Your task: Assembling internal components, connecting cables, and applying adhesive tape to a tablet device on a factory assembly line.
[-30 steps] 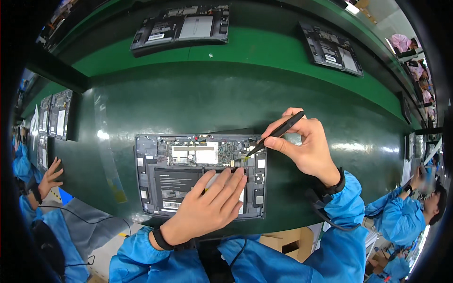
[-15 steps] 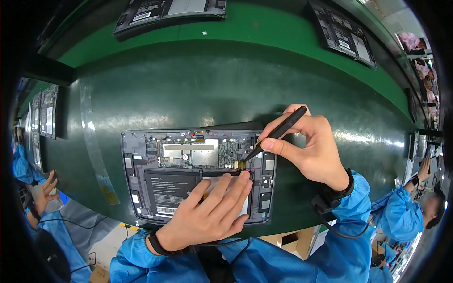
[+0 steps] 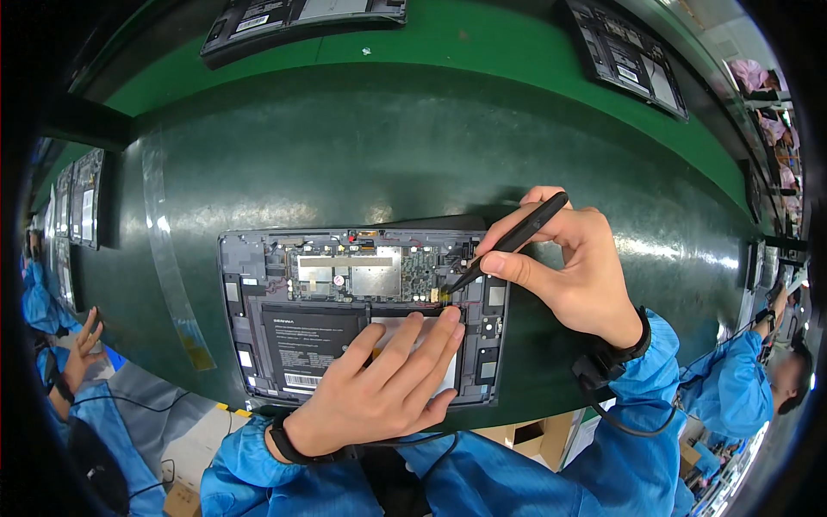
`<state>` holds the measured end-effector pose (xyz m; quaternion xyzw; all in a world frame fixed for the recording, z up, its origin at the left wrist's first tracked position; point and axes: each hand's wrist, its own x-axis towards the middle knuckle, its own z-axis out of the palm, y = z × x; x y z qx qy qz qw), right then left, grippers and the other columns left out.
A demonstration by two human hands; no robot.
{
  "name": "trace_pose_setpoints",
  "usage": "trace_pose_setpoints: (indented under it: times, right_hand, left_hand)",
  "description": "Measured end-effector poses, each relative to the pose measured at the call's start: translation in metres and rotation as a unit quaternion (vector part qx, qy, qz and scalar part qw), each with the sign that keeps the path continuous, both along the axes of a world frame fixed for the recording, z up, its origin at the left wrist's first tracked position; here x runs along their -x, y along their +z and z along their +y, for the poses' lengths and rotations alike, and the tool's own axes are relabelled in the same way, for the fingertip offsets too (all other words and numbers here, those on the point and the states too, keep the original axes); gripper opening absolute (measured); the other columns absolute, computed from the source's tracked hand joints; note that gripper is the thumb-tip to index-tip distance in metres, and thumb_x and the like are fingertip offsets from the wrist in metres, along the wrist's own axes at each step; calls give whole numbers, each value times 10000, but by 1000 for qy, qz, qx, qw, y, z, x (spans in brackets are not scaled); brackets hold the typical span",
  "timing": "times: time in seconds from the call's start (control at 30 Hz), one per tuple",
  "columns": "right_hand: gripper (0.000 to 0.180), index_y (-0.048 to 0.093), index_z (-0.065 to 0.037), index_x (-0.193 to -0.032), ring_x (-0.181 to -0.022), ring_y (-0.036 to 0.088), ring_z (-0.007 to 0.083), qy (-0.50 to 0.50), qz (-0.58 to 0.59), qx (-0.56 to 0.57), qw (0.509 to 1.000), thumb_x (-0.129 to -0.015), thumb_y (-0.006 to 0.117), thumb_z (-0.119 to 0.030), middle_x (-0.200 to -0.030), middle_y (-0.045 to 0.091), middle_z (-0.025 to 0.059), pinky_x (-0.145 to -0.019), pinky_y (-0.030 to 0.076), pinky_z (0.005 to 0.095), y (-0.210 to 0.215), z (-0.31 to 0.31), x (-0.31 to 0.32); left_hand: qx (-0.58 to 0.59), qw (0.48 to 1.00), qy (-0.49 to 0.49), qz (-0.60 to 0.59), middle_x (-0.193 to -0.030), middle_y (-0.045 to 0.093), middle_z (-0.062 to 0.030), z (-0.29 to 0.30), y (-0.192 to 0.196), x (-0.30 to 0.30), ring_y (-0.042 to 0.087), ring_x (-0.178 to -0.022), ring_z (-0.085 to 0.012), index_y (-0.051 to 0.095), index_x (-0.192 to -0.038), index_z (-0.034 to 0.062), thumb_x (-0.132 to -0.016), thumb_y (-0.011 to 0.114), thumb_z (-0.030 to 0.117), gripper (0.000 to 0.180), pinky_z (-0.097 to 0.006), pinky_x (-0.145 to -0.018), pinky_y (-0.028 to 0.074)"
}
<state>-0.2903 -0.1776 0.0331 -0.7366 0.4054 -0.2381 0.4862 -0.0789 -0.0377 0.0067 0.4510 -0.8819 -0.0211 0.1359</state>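
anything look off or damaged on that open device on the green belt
Nothing stands out. The open device lies flat and roughly square on the green belt, its boards and dark battery seated in place. The left hand rests flat on it, and the right hand holds a black pointed tool at a connector near the top right.

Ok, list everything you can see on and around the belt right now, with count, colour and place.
opened device: one, dark grey case with circuit board and black battery showing, centre of the belt
black stylus tool: one, tip on the board near its right end
green belt: one, dark glossy, runs across the view
other opened devices: two at the far edge, more at the left edge
cardboard box: one, brown, below the belt
co-workers: blue sleeves, left and right
left hand: flat on the battery
right hand: grip on the stylus
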Motion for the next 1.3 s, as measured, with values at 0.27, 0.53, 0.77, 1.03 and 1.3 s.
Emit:
trace_pose_setpoints:
  times: [0.27, 0.53, 0.77, 1.03, 1.3]
  right_hand:
    - [90, 753, -24, -809, -831, 665, 171, 16, 7, 58, 998, -825, 804, -96, -860, 772, 62, -987, 382, 325, -3, 3, 3]
    - [128, 785, -2, -906, -894, 542, 156, -1, -10, 6, 1000, -816, 825, -84, -858, 775, 83, -944, 382, 345, -4, 9, 4]
    - [92, 777, -30, -900, -848, 640, 168, -10, -8, -12, 1000, -825, 809, -71, -871, 770, 65, -860, 459, 337, -5, 12, 5]
    - [128, 750, 6, -933, -776, 658, 134, -28, -42, -38, 998, -852, 798, -80, -830, 759, 74, -773, 483, 297, -5, 10, 4]
    - [175, 733, 26, -983, -738, 639, 77, -55, -58, -182, 980, -903, 764, -128, -775, 746, 70, -666, 485, 261, -6, -4, -1]
  left_hand:
    - [-2, 1000, 0, 9, -1400, 618, -61, 1, -1, 0, 601, -1138, -225, 691, -1271, 64, -883, 601, 407, 526, -379, -899, 463]
    - [1, 1000, 2, 9, -1399, 620, -54, 3, -3, -1, 601, -1142, -218, 694, -1268, 68, -875, 609, 404, 524, -375, -916, 455]
    - [0, 1000, 0, 12, -1391, 625, -53, 3, -4, -1, 602, -1142, -220, 704, -1255, 69, -870, 611, 399, 515, -375, -914, 459]
    - [-4, 1000, 0, 17, -1387, 627, -55, 2, -3, -2, 602, -1138, -223, 705, -1259, 66, -865, 615, 400, 524, -378, -906, 464]
    - [-5, 1000, -3, 10, -1393, 620, -55, 0, -2, -1, 597, -1136, -226, 705, -1257, 67, -862, 615, 408, 529, -380, -908, 460]
